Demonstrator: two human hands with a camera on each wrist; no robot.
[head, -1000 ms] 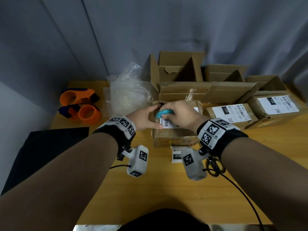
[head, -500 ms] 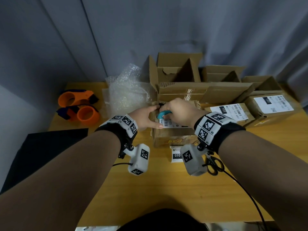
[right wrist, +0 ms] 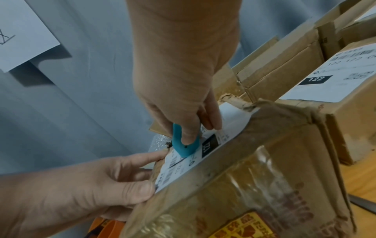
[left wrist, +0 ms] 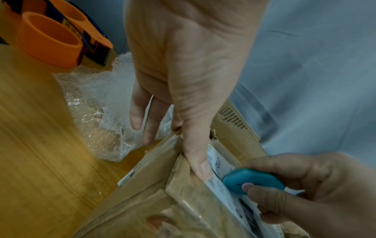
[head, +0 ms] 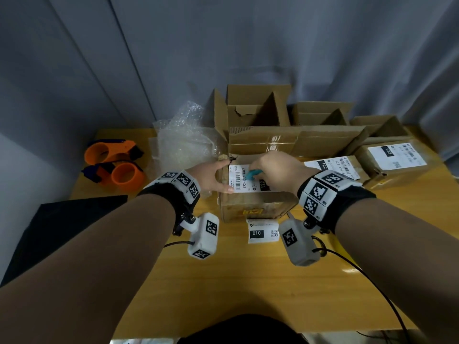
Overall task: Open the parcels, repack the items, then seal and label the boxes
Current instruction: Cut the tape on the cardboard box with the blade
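A taped brown parcel (head: pixel 258 207) with a white shipping label (head: pixel 239 181) on top stands mid-table. My left hand (head: pixel 222 173) steadies its left end: the thumb (left wrist: pixel 198 169) lies flat on the top and the other fingers reach down the side. My right hand (head: pixel 259 171) grips a small blue box cutter (head: pixel 254 173) and presses its tip on the label. The cutter (right wrist: pixel 183 145) shows between thumb and forefinger in the right wrist view and also in the left wrist view (left wrist: pixel 252 180). The blade itself is hidden.
Two orange tape dispensers (head: pixel 116 165) and bubble wrap (head: pixel 183 145) lie at the left. Open empty boxes (head: pixel 255 112) stand behind, two labelled parcels (head: pixel 392 162) at the right. A loose "010" label (head: pixel 262 230) and scissors (right wrist: pixel 362 202) lie near the front, a black mat (head: pixel 62 219) front left.
My right hand has drawn the cutter slightly to the right across the label, so more of the label shows. The left hand stays on the box's left end.
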